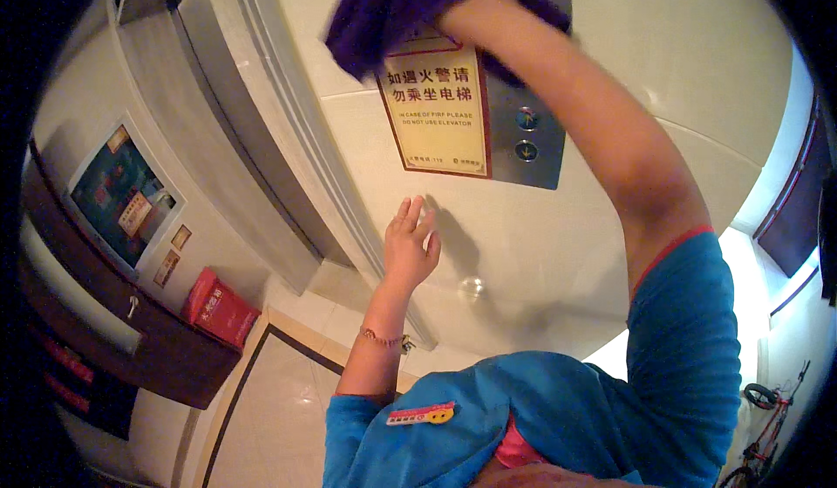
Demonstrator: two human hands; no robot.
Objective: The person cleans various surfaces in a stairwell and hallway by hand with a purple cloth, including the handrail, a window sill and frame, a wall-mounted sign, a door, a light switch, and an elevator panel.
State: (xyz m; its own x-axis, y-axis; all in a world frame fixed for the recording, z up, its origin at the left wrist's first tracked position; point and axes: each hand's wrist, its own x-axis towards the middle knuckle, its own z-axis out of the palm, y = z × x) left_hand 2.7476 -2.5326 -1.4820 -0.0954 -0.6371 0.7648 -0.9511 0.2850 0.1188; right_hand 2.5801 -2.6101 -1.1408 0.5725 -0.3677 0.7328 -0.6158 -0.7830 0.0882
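Note:
A dark purple cloth (405,4) is bunched at the top of the view, against the upper part of a framed wall notice. My right hand (480,17) holds it, with the fingers hidden in its folds. Below the cloth, the yellow notice (438,135) with a dark red border bears printed writing. Beside it is a metal elevator call panel (523,171) with an up button (527,119) and a down button (526,151). My left hand (412,246) is raised below the notice, empty, its fingers apart. Whether its fingertips touch the wall cannot be told.
At left, an elevator door (255,135) sits in a pale frame (288,115). Farther left are a wall poster (127,193), a dark door (170,350) with a handle and a red box (222,308) on the floor. A bicycle (768,422) stands at lower right.

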